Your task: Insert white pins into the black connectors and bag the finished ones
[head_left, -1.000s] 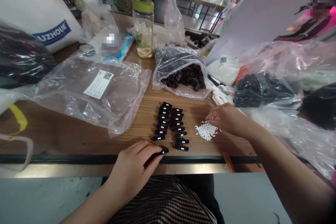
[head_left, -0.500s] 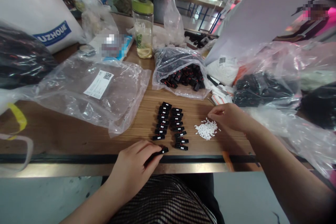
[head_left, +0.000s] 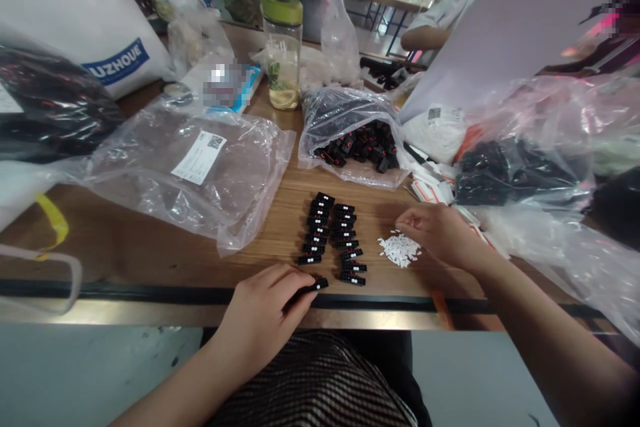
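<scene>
Near the table's front edge, my left hand (head_left: pixel 273 300) pinches a black connector (head_left: pixel 320 285) that shows one white dot. My right hand (head_left: pixel 435 230) is closed at the upper right side of a pile of small white pieces (head_left: pixel 400 249); whatever its fingertips hold is too small to make out. Between the hands lie two columns of black connectors, a left one (head_left: pixel 316 230) and a right one (head_left: pixel 346 235), most with white dots. Behind them an open clear bag (head_left: pixel 350 137) holds many black connectors with red parts.
A flat clear bag with a label (head_left: pixel 199 157) covers the left of the table (head_left: pixel 150 267). A bottle with a green lid (head_left: pixel 283 50) stands at the back. More bags (head_left: pixel 520 170) lie at the right. Another person's arm (head_left: pixel 425 37) shows behind the white sack.
The camera view has shifted, moving most things slightly right in the picture. My right hand has come nearer the white pile, its fingers more curled. A person's arm has appeared at the back.
</scene>
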Motion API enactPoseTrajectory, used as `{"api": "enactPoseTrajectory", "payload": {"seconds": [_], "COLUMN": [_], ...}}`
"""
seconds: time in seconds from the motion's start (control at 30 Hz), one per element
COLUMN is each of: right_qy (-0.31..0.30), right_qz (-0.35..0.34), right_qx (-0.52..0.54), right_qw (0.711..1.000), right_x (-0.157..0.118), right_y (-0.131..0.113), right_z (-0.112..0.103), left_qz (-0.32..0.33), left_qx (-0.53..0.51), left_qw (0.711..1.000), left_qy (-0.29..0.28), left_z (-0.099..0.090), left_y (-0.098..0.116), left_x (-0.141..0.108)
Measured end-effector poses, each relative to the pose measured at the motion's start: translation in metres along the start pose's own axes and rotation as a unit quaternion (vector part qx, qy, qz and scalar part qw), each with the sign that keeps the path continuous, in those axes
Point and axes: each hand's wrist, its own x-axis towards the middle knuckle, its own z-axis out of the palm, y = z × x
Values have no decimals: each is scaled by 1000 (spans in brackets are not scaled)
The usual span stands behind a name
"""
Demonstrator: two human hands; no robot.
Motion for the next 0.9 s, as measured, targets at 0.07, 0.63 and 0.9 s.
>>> {"api": "enactPoseTrajectory", "payload": {"seconds": [0.07,0.63,0.9], "right_qy": [6,-74,-56], "right_qz": [-41,-245,-271], "right_qx": [43,60,-16], "right_qw": [998,965,961], "right_x": [-8,-25,-27], "right_y": [-25,-123,-126], "right_z": [4,51,55], "left_qz": [-6,-37,-43], "left_qx": [2,10,7], "left_qw": [1000,999,998], "left_qy": [0,-34,-39], "left_z": [0,0,1], "left_y": [0,0,0], "left_x": [0,-1,0]}}
